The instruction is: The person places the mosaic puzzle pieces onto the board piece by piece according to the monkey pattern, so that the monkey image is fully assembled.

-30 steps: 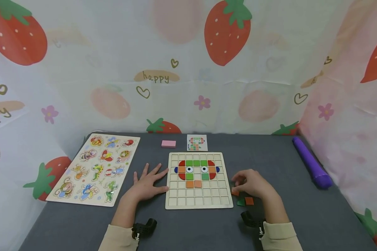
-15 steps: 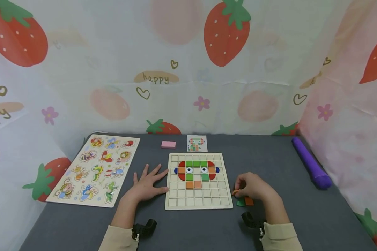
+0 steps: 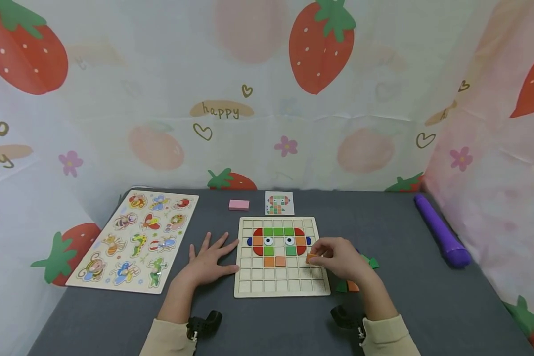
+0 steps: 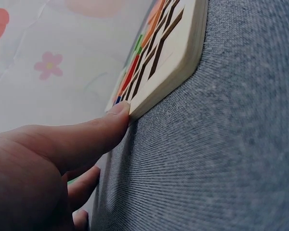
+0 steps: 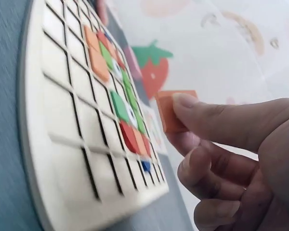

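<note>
My right hand (image 3: 341, 256) pinches an orange square tile (image 5: 172, 111) between thumb and fingertips, held over the right part of the wooden grid board (image 3: 282, 287). Spread flat on the table, my left hand (image 3: 208, 263) touches the board's left edge with its thumb (image 4: 94, 137) and a fingertip. Red, green, orange and blue tiles fill part of the upper grid, with two eye tiles (image 3: 268, 241) among them. Two orange tiles (image 3: 274, 261) lie side by side just below. Loose green and orange tiles (image 3: 352, 286) lie right of the board, partly hidden by my right hand and wrist.
Behind the board lie a small card (image 3: 279, 202) with a coloured tile pattern and a pink block (image 3: 239, 204). A wooden insect puzzle (image 3: 135, 242) occupies the table's left side. At the right lies a purple cylinder (image 3: 440, 230). A strawberry-print curtain (image 3: 267, 143) stands behind the table.
My right hand has picked up the orange tile from beside the board and carried it left over the grid. Green tiles it had covered now show. My left hand stays put.
</note>
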The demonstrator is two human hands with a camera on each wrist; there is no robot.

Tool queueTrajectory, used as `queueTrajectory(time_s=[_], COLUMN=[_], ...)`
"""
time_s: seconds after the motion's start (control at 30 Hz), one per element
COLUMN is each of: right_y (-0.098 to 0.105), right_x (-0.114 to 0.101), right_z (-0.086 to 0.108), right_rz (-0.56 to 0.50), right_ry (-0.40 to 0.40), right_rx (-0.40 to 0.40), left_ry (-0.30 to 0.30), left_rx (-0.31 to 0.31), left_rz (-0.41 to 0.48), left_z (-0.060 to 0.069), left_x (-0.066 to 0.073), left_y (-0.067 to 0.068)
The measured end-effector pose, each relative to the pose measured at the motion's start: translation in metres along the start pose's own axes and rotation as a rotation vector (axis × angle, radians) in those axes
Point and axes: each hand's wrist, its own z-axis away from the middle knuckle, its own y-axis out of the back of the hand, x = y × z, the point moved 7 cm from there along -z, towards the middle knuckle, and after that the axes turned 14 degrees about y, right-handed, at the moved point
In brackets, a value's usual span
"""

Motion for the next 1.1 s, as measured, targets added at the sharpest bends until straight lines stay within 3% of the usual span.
queueTrajectory(time_s=[0.13,0.4,0.57,0.97,1.1], right_y=[-0.017,-0.048,-0.062,-0.069,-0.071], right_x=[-0.009,-0.011,-0.013,-0.019,-0.02], right_z=[-0.008,-0.017,-0.02,-0.023,-0.024], right_rz=[-0.006,-0.01,0.026,0.09,0.151], right_ry=[0.005,-0.036,-0.008,0.015,0.051], right_rx=[-0.006,0.064,0.031,0.005,-0.066], left_ry=[-0.002,-0.003,-0.004,-0.007,-0.007], left_rx=[-0.006,-0.003,0.002,-0.004,0.0], left_rz=[0.003,0.0,0.0,0.007,0.007], left_z=[0.001,0.001,0.001,0.002,0.003], left_x=[0.002,0.002,0.002,0.002,0.001], left_y=[0.0,0.0,0.0,0.0,0.001])
